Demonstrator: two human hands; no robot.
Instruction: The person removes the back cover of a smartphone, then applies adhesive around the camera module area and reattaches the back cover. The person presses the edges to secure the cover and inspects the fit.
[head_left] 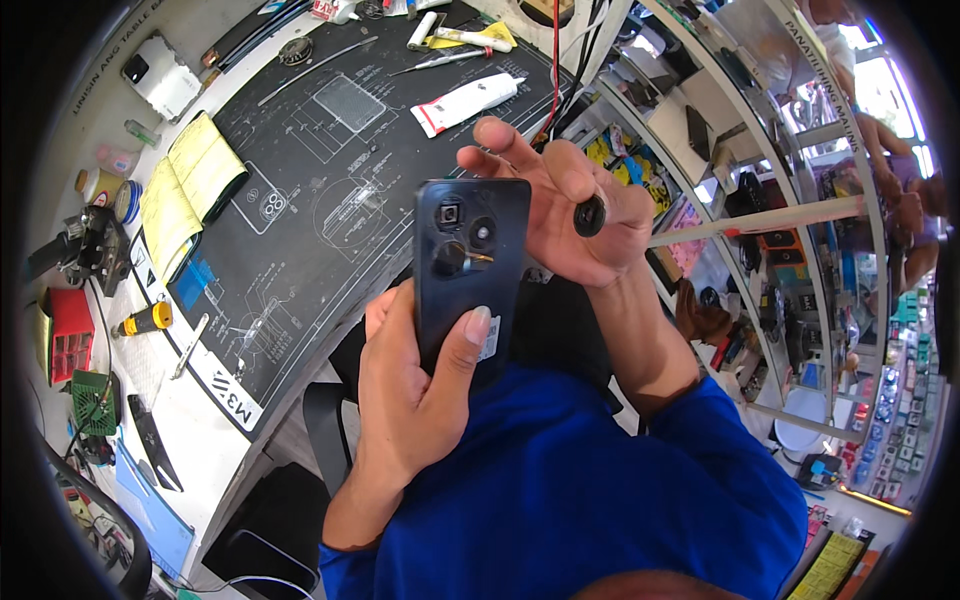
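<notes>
My left hand (415, 385) grips a dark smartphone (468, 262) upright, back side toward me, with its camera lenses showing near the top. My thumb lies across the phone's lower right part. My right hand (565, 205) is behind and to the right of the phone's top, fingers spread. A small round black part (589, 216) sits in its palm, and the fingertips touch the phone near the camera area.
A black work mat (330, 200) with white line drawings covers the bench. On it lies a white tube (467, 102). Yellow notepads (190, 185), a white phone case (160, 75), a yellow-handled tool (145, 320) and a red box (68, 335) lie at left. Shelves of goods (780, 250) stand at right.
</notes>
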